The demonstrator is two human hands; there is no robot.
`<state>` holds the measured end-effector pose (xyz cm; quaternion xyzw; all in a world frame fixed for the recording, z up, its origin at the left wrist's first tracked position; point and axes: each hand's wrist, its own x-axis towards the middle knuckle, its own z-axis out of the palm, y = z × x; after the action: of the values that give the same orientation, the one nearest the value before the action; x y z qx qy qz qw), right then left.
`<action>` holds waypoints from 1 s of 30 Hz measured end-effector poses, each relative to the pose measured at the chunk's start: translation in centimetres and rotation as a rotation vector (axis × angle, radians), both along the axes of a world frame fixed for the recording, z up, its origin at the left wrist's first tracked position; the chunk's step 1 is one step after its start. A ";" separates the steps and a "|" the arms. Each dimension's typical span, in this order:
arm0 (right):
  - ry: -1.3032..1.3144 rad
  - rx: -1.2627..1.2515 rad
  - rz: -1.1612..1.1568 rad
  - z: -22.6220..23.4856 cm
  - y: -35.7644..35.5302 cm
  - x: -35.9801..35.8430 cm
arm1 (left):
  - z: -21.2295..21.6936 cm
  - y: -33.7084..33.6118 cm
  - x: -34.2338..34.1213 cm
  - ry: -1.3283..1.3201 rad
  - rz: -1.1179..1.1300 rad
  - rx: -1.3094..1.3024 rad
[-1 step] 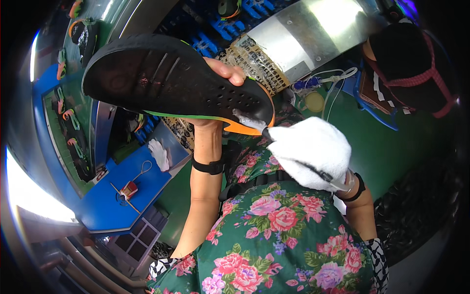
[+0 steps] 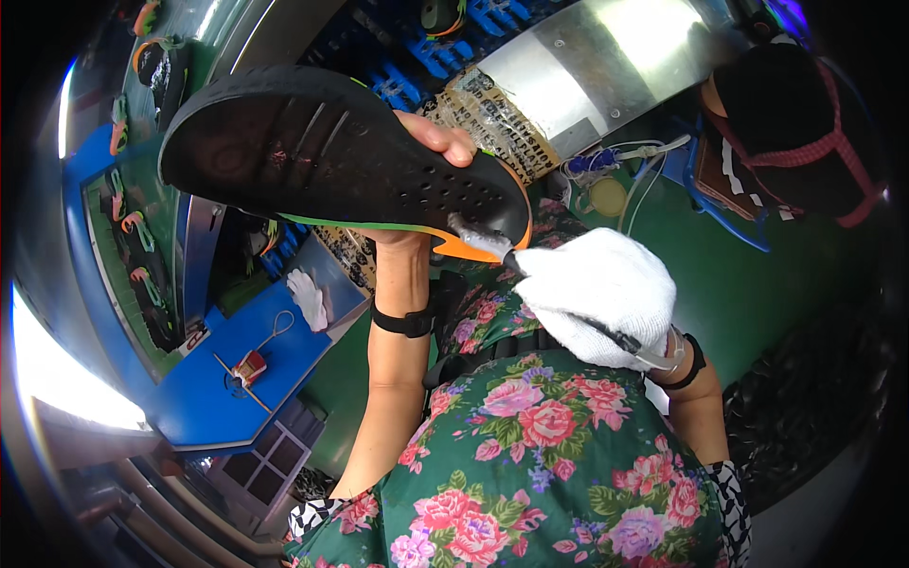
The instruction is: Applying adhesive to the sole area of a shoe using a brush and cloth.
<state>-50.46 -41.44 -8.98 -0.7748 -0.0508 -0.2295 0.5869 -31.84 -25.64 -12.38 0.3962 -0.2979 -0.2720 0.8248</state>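
My left hand [image 2: 438, 138] grips a black shoe sole [image 2: 294, 161] from its far side, with fingers curled over one edge. The sole has small round holes, a few slots and an orange and green rim, and it is held up tilted. In a white glove, my right hand [image 2: 601, 298] is closed on a brush [image 2: 480, 237] with a pale, glossy head and a dark handle. The brush head touches the sole near its orange end. A thin tube [image 2: 615, 333] runs along the glove to my wrist. The right fingers are mostly hidden by the glove's cloth.
A blue table [image 2: 218, 398] at left holds a white glove [image 2: 307, 299] and a small red object [image 2: 249, 367]. Soles hang along the left-hand line [image 2: 137, 232]. A metal panel [image 2: 568, 90], pale cables [image 2: 649, 170] and another person [image 2: 786, 123] are at far right.
My gloved right hand and the brush have shifted slightly left. The sole and my left hand look unmoved.
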 end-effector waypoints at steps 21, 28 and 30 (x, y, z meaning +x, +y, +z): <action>-0.071 -0.057 0.088 -0.5 0.3 -0.9 | -1.6 -0.1 0.3 0.115 -0.132 -0.093; 0.015 -0.069 0.004 -0.3 -0.6 -0.7 | -1.3 -0.2 0.1 0.132 -0.122 -0.102; 0.004 -0.106 -0.088 -0.7 -0.6 -0.8 | -0.5 -0.7 -0.6 0.064 0.014 0.025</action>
<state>-51.25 -42.02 -9.67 -0.8067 -0.0276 -0.2506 0.5345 -32.47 -26.33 -12.91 0.3995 -0.2650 -0.2823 0.8309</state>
